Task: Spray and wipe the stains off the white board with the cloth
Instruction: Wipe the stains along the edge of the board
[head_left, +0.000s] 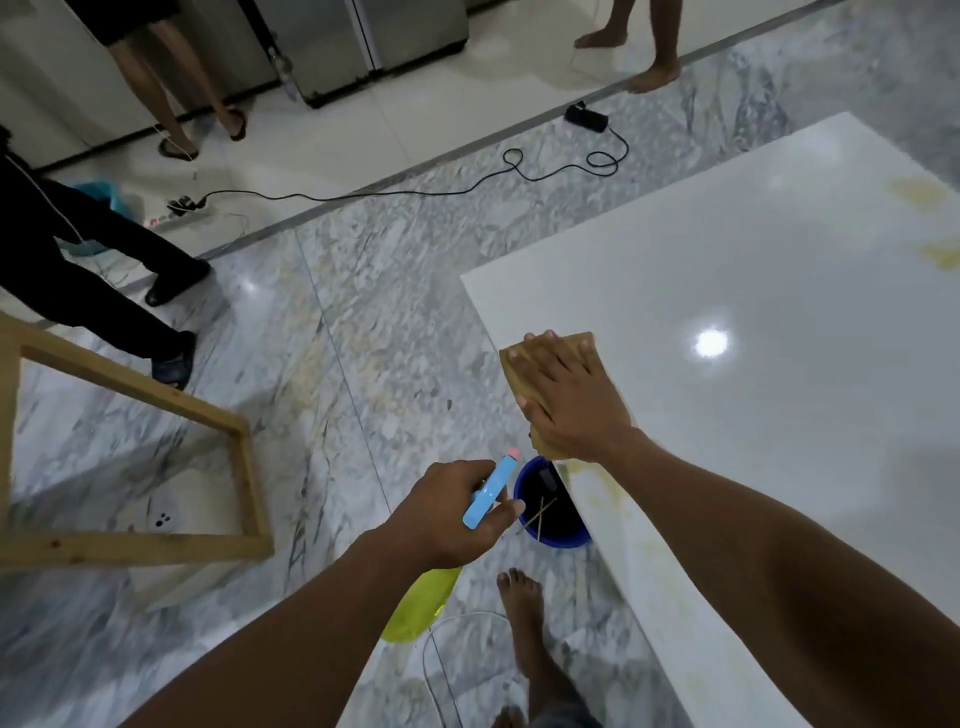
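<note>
Flat fingers (545, 358) of right hand (571, 402) cover much cloth (515, 380); left hand (447, 514) grasps half-hidden bottle (493, 488).

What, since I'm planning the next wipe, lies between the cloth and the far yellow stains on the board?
Nothing visible. The right hand presses the cloth on the white board; only bare surface lies between it and the far stains.

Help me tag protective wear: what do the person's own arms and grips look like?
The left arm and right arm are bare as far as the frame shows, no sleeves. The left grip and right grip are ungloved hands; no rings, watch, bands or markings visible.
</note>
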